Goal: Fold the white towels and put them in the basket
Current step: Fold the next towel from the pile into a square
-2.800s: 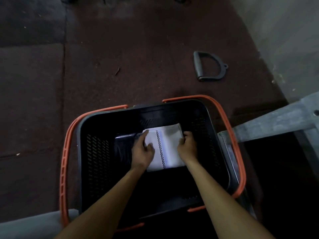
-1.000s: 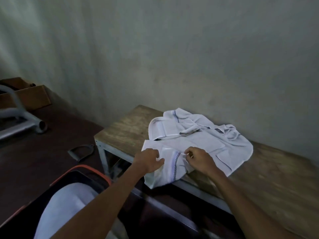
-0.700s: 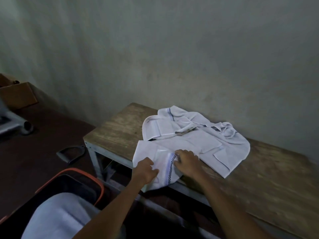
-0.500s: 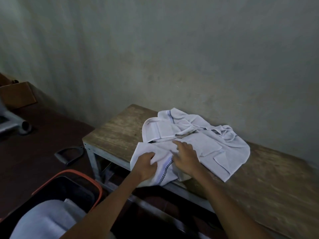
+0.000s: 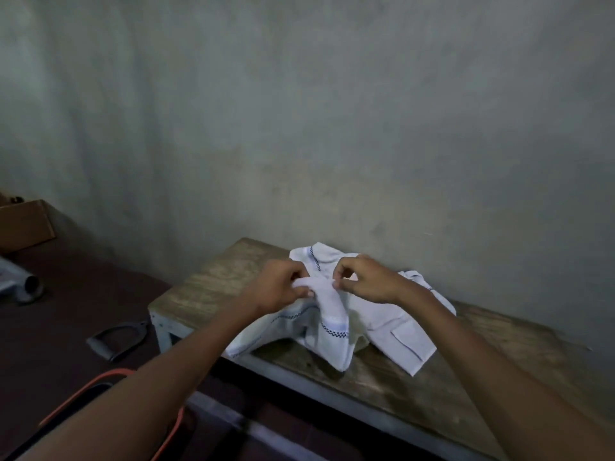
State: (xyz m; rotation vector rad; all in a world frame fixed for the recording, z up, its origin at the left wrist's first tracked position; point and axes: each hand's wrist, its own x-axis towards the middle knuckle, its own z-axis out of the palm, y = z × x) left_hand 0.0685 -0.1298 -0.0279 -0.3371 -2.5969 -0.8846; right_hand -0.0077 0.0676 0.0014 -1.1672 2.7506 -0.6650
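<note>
A white towel (image 5: pixel 327 322) with a dark checked stripe hangs lifted above the wooden table (image 5: pixel 213 284). My left hand (image 5: pixel 283 287) grips its upper edge, and my right hand (image 5: pixel 366 281) pinches the same edge right beside it. The towel's lower end still rests on the table. More white towels (image 5: pixel 399 324) lie crumpled behind and to the right of it. The black basket's orange rim (image 5: pixel 86 390) shows at the lower left, mostly hidden by my left arm.
A grey wall stands right behind the table. On the dark floor to the left lie a black D-shaped handle (image 5: pixel 116 337), a metal tube end (image 5: pixel 28 287) and a cardboard box (image 5: pixel 23 224). The table's metal frame (image 5: pixel 299 384) runs along its front edge.
After setting a folded towel in the basket, I turned to the table. Both hands took hold of the front towel and have raised its edge off the pile.
</note>
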